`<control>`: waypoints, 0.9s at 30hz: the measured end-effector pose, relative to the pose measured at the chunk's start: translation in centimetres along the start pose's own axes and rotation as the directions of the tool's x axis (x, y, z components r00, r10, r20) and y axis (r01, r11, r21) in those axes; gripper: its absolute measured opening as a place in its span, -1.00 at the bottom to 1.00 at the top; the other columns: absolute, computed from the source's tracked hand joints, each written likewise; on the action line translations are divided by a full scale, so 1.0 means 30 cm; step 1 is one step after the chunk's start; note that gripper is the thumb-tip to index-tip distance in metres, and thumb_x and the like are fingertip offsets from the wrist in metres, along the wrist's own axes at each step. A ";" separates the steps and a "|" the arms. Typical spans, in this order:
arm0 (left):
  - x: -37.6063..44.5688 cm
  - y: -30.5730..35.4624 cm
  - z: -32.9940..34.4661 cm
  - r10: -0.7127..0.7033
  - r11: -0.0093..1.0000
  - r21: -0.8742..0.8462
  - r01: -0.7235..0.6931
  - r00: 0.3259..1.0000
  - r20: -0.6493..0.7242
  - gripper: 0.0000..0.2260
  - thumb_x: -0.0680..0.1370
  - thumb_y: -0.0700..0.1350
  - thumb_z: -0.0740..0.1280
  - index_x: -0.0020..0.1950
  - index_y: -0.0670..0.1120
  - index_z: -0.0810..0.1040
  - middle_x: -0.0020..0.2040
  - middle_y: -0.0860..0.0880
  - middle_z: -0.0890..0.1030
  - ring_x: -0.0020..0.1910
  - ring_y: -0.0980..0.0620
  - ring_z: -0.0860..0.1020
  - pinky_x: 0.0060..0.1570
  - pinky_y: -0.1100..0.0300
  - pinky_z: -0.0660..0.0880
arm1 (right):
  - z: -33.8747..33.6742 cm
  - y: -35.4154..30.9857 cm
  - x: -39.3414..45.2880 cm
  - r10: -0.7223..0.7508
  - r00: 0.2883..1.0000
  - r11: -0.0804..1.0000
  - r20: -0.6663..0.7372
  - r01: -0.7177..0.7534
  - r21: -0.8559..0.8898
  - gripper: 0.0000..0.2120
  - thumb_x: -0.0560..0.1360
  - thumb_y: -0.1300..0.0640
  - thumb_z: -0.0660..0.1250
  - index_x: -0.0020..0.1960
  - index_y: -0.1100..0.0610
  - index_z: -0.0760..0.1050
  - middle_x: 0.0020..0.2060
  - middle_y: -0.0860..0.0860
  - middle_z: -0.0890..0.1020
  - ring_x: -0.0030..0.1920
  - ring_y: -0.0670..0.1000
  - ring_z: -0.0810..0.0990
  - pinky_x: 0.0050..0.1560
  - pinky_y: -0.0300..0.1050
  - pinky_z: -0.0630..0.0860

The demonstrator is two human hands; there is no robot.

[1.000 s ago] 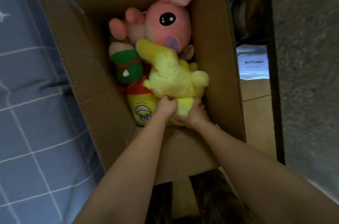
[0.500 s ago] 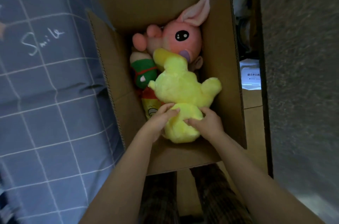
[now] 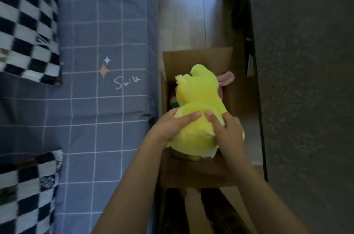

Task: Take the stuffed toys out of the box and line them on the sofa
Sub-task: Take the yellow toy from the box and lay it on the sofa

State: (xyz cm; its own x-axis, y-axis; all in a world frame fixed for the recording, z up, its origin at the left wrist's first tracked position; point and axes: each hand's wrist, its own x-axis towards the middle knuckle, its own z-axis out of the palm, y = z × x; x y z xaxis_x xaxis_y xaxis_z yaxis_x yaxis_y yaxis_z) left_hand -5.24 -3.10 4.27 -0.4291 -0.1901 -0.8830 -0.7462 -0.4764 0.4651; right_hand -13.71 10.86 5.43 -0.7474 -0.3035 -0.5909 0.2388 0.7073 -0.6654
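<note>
Yellow plush (image 3: 199,99) now lifted higher above the cardboard box (image 3: 241,111) than before, left hand (image 3: 168,126) and right hand (image 3: 228,128) both gripping its lower body, hiding most of the pink toy (image 3: 227,79) inside; blue grid sofa (image 3: 99,99) just left, checkered cushions (image 3: 26,23) on it.

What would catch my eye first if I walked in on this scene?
Most likely the bright yellow stuffed toy, gripped by the left hand and right hand above the open cardboard box. A pink ear pokes out behind it. To the left lies a blue checked cover with "Smile" written on it.
</note>
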 end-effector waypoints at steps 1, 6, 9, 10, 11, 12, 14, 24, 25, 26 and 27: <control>-0.046 0.038 -0.031 0.023 1.000 -0.015 -0.024 0.999 -0.031 -0.16 0.07 0.31 0.55 0.29 0.05 0.48 0.15 -0.01 0.62 0.10 -0.09 0.61 0.15 -0.11 0.54 | 0.016 -0.063 -0.013 -0.028 1.000 0.999 -0.007 0.028 0.024 -0.55 0.39 -0.29 0.26 -0.20 0.12 0.38 -0.12 0.12 0.48 -0.02 0.13 0.46 -0.03 -0.02 0.37; -0.294 0.134 -0.240 0.105 0.987 -0.092 -0.131 0.964 -0.243 -0.57 0.28 0.20 0.50 0.05 0.06 0.56 0.00 -0.02 0.65 -0.04 -0.04 0.64 0.09 -0.05 0.57 | 0.161 -0.324 -0.114 -0.147 0.965 0.973 0.218 0.101 0.208 -0.66 0.50 -0.12 0.27 0.21 -0.03 0.35 0.17 0.05 0.49 0.17 0.06 0.49 0.10 -0.04 0.44; -0.388 0.098 -0.411 0.115 0.983 -0.100 -0.154 0.940 -0.320 -0.35 0.16 0.29 0.53 0.15 0.02 0.57 0.07 -0.05 0.67 0.01 -0.08 0.65 0.07 -0.08 0.59 | 0.282 -0.425 -0.168 -0.259 0.882 0.961 0.393 0.197 0.192 -0.58 0.50 -0.12 0.27 0.32 -0.06 0.35 0.21 0.02 0.48 0.18 0.02 0.48 0.10 -0.11 0.44; -0.412 0.081 -0.472 0.113 0.984 -0.091 -0.154 0.930 -0.349 -0.36 0.16 0.30 0.52 0.14 0.04 0.58 0.07 -0.04 0.67 0.01 -0.08 0.65 0.05 -0.07 0.59 | 0.332 -0.449 -0.180 -0.265 0.848 0.961 0.460 0.195 0.194 -0.53 0.48 -0.13 0.28 0.35 -0.06 0.33 0.22 -0.01 0.47 0.18 0.00 0.48 0.09 -0.12 0.45; -0.436 0.060 -0.541 0.119 0.985 -0.076 -0.158 0.920 -0.375 -0.42 0.19 0.29 0.50 0.11 0.05 0.59 0.06 -0.03 0.67 -0.01 -0.06 0.66 0.01 -0.04 0.60 | 0.390 -0.474 -0.198 -0.268 0.803 0.961 0.532 0.186 0.203 -0.45 0.44 -0.17 0.30 0.38 -0.06 0.31 0.24 -0.03 0.46 0.19 -0.01 0.49 0.10 -0.12 0.47; -0.462 0.042 -0.602 0.108 0.986 -0.077 -0.150 0.913 -0.394 -0.47 0.21 0.27 0.48 0.10 0.06 0.59 0.06 -0.03 0.67 -0.02 -0.05 0.66 -0.03 0.00 0.61 | 0.449 -0.486 -0.214 -0.263 0.758 0.963 0.597 0.175 0.203 -0.37 0.37 -0.23 0.32 0.39 -0.08 0.29 0.25 -0.05 0.46 0.20 -0.01 0.50 0.15 -0.08 0.50; -0.500 -0.006 -0.760 0.097 0.988 -0.068 -0.138 0.903 -0.419 -0.41 0.20 0.29 0.51 0.14 0.04 0.59 0.08 -0.05 0.67 -0.01 -0.05 0.67 -0.04 0.01 0.62 | 0.588 -0.524 -0.249 -0.272 0.663 0.962 0.697 0.163 0.220 -0.29 0.25 -0.31 0.33 0.35 -0.14 0.29 0.25 -0.09 0.49 0.20 -0.01 0.52 0.20 0.01 0.52; -0.596 -0.089 -1.473 0.094 0.978 0.207 0.029 0.823 -0.560 -0.36 0.12 0.32 0.53 0.11 0.07 0.60 0.06 -0.01 0.65 0.00 -0.06 0.64 0.10 -0.06 0.57 | 1.295 -0.683 -0.394 -0.226 0.487 0.950 0.844 -0.081 0.301 -0.35 0.41 -0.16 0.38 0.43 -0.08 0.23 0.31 -0.03 0.48 0.23 0.03 0.54 0.25 0.11 0.49; -0.593 -0.091 -1.526 0.095 0.968 0.246 0.056 0.820 -0.564 -0.35 0.13 0.31 0.53 0.15 0.08 0.59 0.08 0.00 0.63 0.03 -0.06 0.62 0.12 -0.04 0.55 | 1.350 -0.678 -0.400 -0.206 0.480 0.956 0.853 -0.086 0.280 -0.30 0.39 -0.19 0.38 0.44 -0.09 0.20 0.32 -0.04 0.46 0.24 0.03 0.52 0.27 0.11 0.48; -0.591 -0.096 -1.569 0.107 0.956 0.286 0.073 0.816 -0.567 -0.38 0.18 0.27 0.54 0.19 0.10 0.56 0.10 0.02 0.60 0.06 -0.06 0.59 0.14 -0.01 0.52 | 1.390 -0.673 -0.409 -0.196 0.468 0.962 0.862 -0.077 0.261 -0.28 0.39 -0.18 0.38 0.45 -0.08 0.17 0.31 -0.06 0.44 0.26 0.03 0.50 0.27 0.09 0.47; -0.577 -0.115 -1.614 0.118 0.937 0.336 0.095 0.819 -0.562 -0.41 0.23 0.23 0.53 0.22 0.13 0.53 0.13 0.03 0.56 0.10 -0.05 0.56 0.15 0.01 0.50 | 1.432 -0.663 -0.417 -0.202 0.462 0.969 0.864 -0.036 0.246 -0.30 0.42 -0.15 0.37 0.46 -0.06 0.14 0.29 -0.08 0.43 0.26 0.02 0.48 0.25 0.04 0.47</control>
State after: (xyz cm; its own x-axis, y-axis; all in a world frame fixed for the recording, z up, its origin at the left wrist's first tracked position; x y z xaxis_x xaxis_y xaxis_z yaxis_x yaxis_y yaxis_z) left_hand 29.41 -39.72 14.91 -0.1535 -0.6939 -0.7035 -0.9112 -0.1760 0.3725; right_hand 17.52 -26.85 6.47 0.1423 -0.8344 -0.5324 0.4110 0.5391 -0.7351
